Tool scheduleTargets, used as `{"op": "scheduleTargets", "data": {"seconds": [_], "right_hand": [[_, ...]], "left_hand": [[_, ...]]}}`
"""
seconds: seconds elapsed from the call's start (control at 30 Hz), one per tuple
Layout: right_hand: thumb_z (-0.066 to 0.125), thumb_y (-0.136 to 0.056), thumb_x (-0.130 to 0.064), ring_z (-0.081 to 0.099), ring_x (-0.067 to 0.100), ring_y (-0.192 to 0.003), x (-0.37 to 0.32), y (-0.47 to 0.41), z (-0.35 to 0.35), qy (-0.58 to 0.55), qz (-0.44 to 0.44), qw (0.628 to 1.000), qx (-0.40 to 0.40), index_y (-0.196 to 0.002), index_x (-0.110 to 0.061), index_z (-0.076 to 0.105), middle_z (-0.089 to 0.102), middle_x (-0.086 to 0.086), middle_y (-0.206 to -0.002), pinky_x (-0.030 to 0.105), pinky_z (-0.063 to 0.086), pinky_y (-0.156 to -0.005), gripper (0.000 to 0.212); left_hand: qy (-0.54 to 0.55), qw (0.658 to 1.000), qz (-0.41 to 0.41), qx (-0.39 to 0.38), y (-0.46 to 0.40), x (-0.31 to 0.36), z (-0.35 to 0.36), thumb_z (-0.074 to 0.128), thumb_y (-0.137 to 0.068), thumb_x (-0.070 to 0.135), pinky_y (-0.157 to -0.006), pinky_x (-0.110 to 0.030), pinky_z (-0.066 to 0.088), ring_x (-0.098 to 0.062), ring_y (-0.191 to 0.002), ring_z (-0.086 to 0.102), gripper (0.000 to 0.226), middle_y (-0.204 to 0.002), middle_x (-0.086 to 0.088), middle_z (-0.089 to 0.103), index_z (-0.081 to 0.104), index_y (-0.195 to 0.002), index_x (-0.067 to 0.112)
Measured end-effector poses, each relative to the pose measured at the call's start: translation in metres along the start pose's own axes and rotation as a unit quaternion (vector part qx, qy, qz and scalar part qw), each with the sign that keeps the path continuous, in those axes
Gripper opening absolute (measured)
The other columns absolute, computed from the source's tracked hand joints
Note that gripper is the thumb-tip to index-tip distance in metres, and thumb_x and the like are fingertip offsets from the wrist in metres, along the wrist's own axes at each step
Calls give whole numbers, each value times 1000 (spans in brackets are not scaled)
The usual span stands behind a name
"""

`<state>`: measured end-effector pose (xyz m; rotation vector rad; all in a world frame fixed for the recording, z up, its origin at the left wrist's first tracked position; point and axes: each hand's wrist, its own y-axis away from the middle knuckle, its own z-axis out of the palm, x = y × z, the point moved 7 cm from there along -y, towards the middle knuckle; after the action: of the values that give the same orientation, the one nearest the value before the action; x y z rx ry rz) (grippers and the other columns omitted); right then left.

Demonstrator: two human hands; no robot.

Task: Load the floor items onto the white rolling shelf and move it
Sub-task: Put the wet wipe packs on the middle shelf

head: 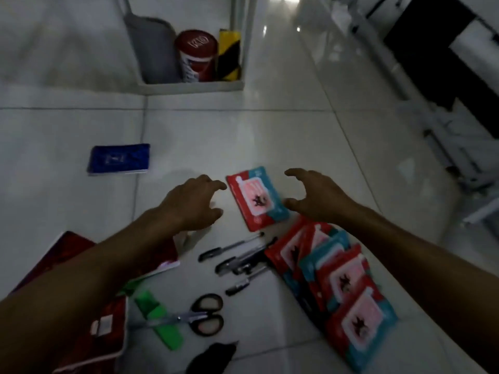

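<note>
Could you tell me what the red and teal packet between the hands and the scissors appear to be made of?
The red and teal packet looks like soft glossy plastic film, printed and slightly shiny. The scissors seem to have bare metal blades, pale and reflective, with black handles, probably plastic.

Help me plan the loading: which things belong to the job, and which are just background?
Job: red wipe pack between left hand and right hand, stacked packs, pens, scissors, blue booklet, white shelf.
Background: metal frames at right.
</note>
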<state>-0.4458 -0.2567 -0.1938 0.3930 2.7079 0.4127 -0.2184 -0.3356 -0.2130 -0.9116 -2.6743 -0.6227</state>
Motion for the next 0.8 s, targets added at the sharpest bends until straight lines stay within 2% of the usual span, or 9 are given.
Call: {"op": "scheduleTargets", "data": {"seconds": [0.1,0.17,0.27,0.33,0.4,0.5,0.63,0.8], "right_hand": [[70,-81,-49,46,25,-125,40,29,6,3,16,1000,-22,-146,-34,31,47,8,-140,33,38,-98,78],[73,-77,-51,40,24,-130,61,48,10,6,20,998,-53,-148,-35,28,40,6,-146,35,36,-102,85],[81,-69,-46,31,21,-134,74,68,25,62,-10,992,-111,-148,-38,25,27,-1,-152,41,36,-107,97],[84,-64,-43,27,21,-136,77,76,35,121,-33,984,-125,-145,-43,23,22,-3,-153,43,34,-107,101],[86,-59,-43,26,21,-133,79,80,41,146,-53,981,-114,-140,-47,23,23,-3,-150,42,33,-105,103],[85,-58,-42,29,19,-126,83,87,48,165,-86,979,-82,-133,-45,23,28,-2,-144,40,32,-104,97],[81,-62,-47,30,20,-125,84,89,53,214,-124,969,-31,-132,-37,30,35,0,-139,40,26,-108,87],[74,-73,-47,34,20,-123,88,87,51,225,-137,964,-27,-130,-29,41,41,1,-138,39,24,-108,69]], "left_hand": [[24,999,36,-6,-7,35,20,65,-83,43,-100,-37,43,-26,-123,47,61,-140,-5,47,45,-139,28],[44,997,65,-17,-9,61,37,65,-83,41,-101,-36,42,-26,-124,48,58,-142,-5,47,49,-136,25],[66,992,92,-61,-12,90,64,61,-86,36,-93,-35,47,-25,-112,56,47,-129,-9,57,54,-130,19],[104,988,80,-77,-17,104,76,58,-88,38,-89,-34,50,-22,-104,60,43,-123,-6,61,55,-126,16],[137,987,40,-77,-22,111,85,56,-89,48,-87,-34,52,-20,-101,61,50,-115,-4,63,54,-125,14],[153,985,2,-83,-29,121,97,57,-84,59,-74,-35,57,-14,-81,64,49,-97,-1,67,58,-108,16],[136,988,-6,-73,-34,137,105,58,-70,76,-70,-34,59,-13,-76,65,61,-92,3,67,59,-99,22],[200,974,-48,-97,-39,142,111,73,-72,53,-71,-31,57,-12,-80,63,42,-94,4,61,46,-93,29]]}}
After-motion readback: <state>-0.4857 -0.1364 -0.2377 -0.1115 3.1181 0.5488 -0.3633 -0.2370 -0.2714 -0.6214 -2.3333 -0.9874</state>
